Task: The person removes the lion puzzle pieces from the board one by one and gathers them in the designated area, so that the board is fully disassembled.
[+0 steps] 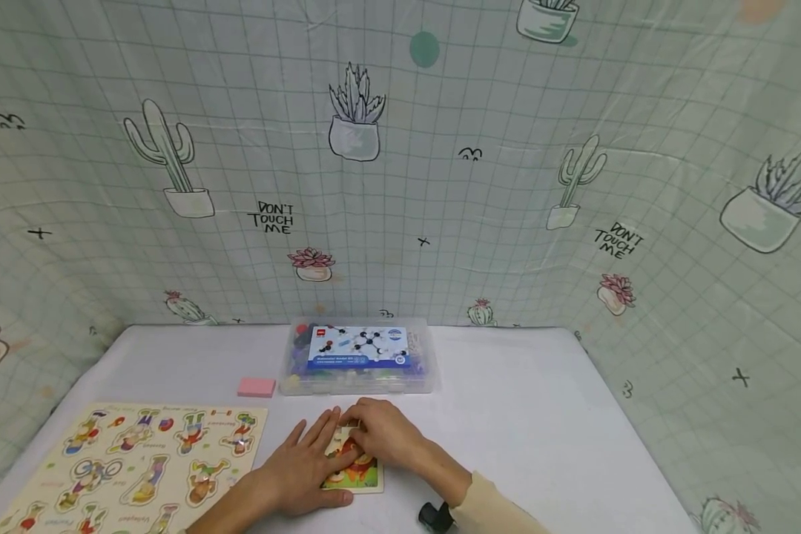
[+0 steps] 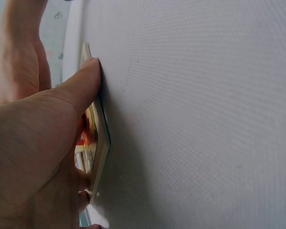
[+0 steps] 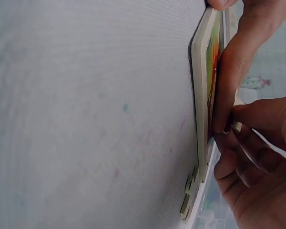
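Note:
A small wooden picture puzzle board (image 1: 368,483) with a red and orange animal on green lies on the white table between both hands. My left hand (image 1: 305,471) rests on it with fairly straight fingers, the thumb at its near edge and the index finger across the picture. From the other side, my right hand (image 1: 390,439) pinches a small pale puzzle piece (image 3: 236,127) between thumb and fingers, just above the board. Its picture is hidden. A loose puzzle piece (image 3: 188,193) lies by the board's far end in the right wrist view.
Behind the hands stands a clear plastic molecular model kit box (image 1: 360,382). A pink block (image 1: 256,387) lies to its left. A large puzzle board (image 1: 179,475) with several figure pieces covers the left front. Near the right sleeve (image 1: 497,512) is a black cylindrical object (image 1: 435,518).

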Tool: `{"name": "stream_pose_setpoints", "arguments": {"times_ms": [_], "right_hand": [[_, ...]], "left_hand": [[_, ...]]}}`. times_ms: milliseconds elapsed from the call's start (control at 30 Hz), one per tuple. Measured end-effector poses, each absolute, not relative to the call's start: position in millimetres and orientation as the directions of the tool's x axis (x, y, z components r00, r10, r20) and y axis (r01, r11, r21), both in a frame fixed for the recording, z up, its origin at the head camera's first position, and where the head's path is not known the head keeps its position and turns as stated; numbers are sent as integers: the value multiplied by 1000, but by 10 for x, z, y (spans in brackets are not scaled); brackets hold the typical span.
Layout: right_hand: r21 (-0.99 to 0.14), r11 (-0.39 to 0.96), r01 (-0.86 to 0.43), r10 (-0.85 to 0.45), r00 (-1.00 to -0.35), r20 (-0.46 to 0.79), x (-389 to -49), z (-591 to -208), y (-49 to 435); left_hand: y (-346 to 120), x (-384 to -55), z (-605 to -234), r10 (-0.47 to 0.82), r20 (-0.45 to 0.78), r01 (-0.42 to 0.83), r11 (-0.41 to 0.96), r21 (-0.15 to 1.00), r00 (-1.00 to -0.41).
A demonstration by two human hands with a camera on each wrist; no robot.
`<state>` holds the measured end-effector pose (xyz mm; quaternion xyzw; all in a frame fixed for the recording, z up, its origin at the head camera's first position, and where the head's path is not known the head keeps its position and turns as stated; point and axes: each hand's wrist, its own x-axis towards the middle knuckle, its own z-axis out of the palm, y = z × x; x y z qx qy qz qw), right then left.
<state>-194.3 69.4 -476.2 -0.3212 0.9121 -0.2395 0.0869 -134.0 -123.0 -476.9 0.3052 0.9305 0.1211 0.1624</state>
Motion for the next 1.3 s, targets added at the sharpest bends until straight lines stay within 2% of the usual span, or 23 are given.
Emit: {"name": "stream_pose_setpoints", "arguments": {"times_ms": [967, 1300], "right_hand": [[-565, 630, -532, -639, -769, 13, -1948, -4774, 782], [-649, 584, -488, -620, -784, 31, -1981, -4644, 985]], "left_hand": [[-1205, -1329, -4763, 602, -242, 522, 789, 324, -761], [-1200, -1352, -4785, 587, -251, 511, 802, 309, -770]]}}
